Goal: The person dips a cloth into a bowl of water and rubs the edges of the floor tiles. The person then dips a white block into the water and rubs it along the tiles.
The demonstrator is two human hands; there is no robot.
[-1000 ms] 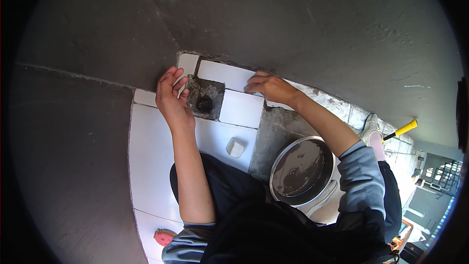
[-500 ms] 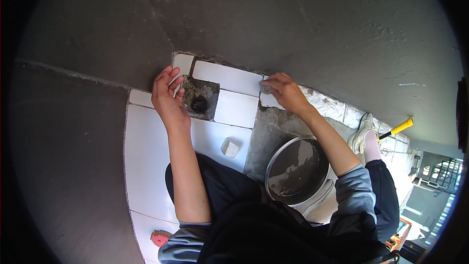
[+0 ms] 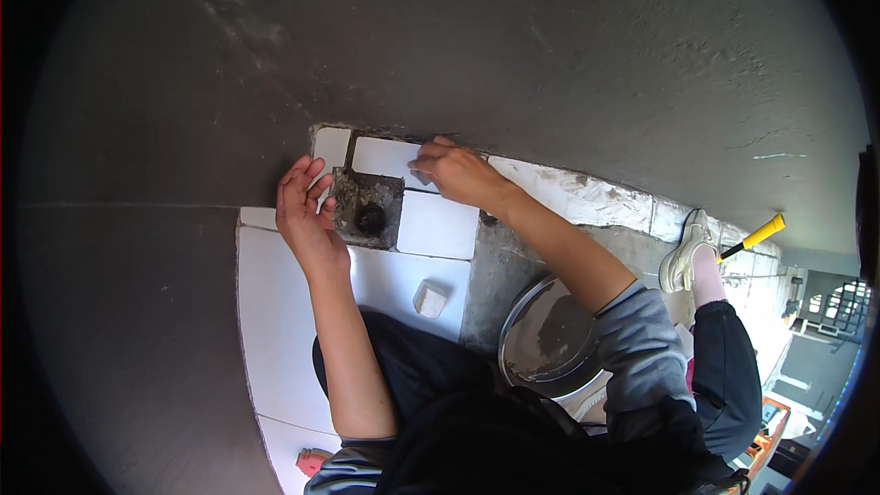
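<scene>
"What do you have on the right hand?"

"From my end of the feed, I see its fingertips pinched over a small grey piece, pressed down on a white strip; the fingers cover much of the piece, so I can't tell its long axis."

"And the strip; which way does it point?"

"Its long axis runs left to right along the foot of the dark wall, dipping a little to the right; its left end faces the corner tile across a narrow dark gap; its right end I can't see for the hand."

"Left hand?"

"Loose, its fingers half curled and parted, pointing up toward the wall; it hangs just left of the rough recess with the round hole."

"What else can I log?"

"A square tile sits below the strip, right of the recess; a pale block rests on the white tiles nearer the person's knee; to the right, partly under the right arm, I have a round pan with grey slurry in it."
</scene>
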